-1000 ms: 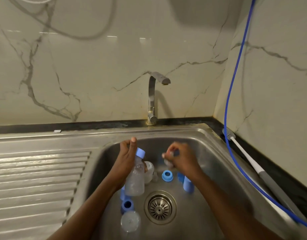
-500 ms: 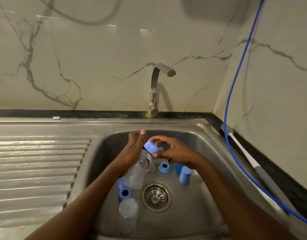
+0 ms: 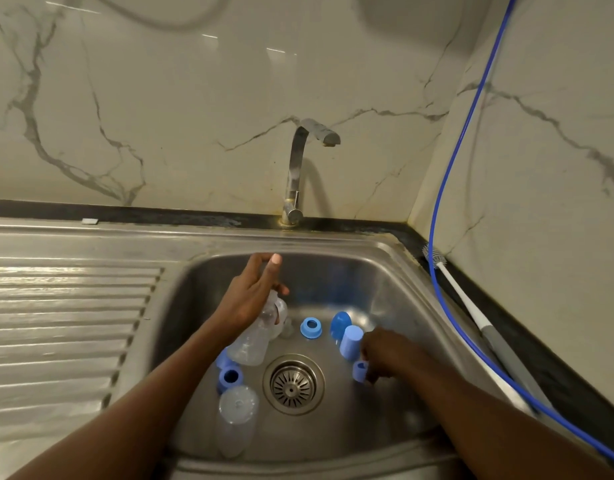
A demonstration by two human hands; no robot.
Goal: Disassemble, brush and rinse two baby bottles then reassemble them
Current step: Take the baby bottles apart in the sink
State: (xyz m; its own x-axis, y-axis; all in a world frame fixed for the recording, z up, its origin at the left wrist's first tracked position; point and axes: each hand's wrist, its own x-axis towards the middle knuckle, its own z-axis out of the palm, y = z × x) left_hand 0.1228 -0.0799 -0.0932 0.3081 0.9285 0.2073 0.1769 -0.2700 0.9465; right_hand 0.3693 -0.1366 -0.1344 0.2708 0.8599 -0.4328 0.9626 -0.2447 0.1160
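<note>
Light blue cap (image 3: 361,371), clear bottle (image 3: 250,344), silver sink (image 3: 385,282), grey-veined white wall (image 3: 160,116), blue hose (image 3: 430,230)

Dim, warm indoor light reached your sink (image 3: 374,247) from overhead, throwing small streaks of glare on the marble wall (image 3: 160,133) and a pale sheen along the drainboard (image 3: 63,299). The faucet (image 3: 296,168) cast a soft shadow to its right, and a broad shadow darkened the wall's top edge. Your wide lens bowed the counter edge (image 3: 160,211) and the blue hose (image 3: 432,223). Your right hand (image 3: 385,355) was slightly smeared in the dim basin, and your forearms (image 3: 142,410) went soft toward the lower corners.
</note>
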